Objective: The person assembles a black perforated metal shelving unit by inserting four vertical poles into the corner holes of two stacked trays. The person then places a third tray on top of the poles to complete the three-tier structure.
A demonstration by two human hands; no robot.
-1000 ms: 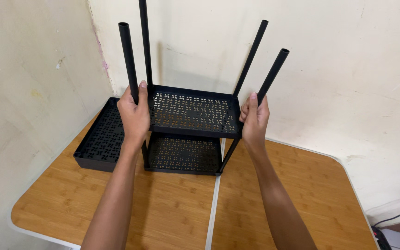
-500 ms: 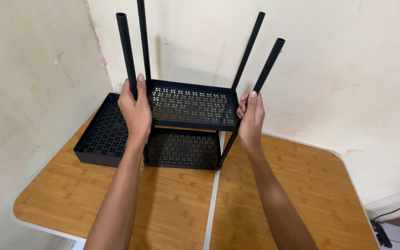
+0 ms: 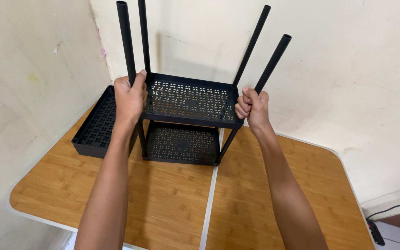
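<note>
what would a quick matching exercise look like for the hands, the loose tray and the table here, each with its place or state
Column one:
1. left hand
2. right hand
3. loose black perforated plastic tray
4. wooden folding table

Column two:
a. lies flat by the left wall
b. grips the near right black pole
c. bears the black two-tier rack
d. grips the near left black pole

Pairs: 1-d, 2-b, 3-a, 4-c

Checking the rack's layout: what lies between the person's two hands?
In the head view, the upper perforated shelf spans the stretch between the left hand and the right hand, each gripping a front post of the black rack.
</note>
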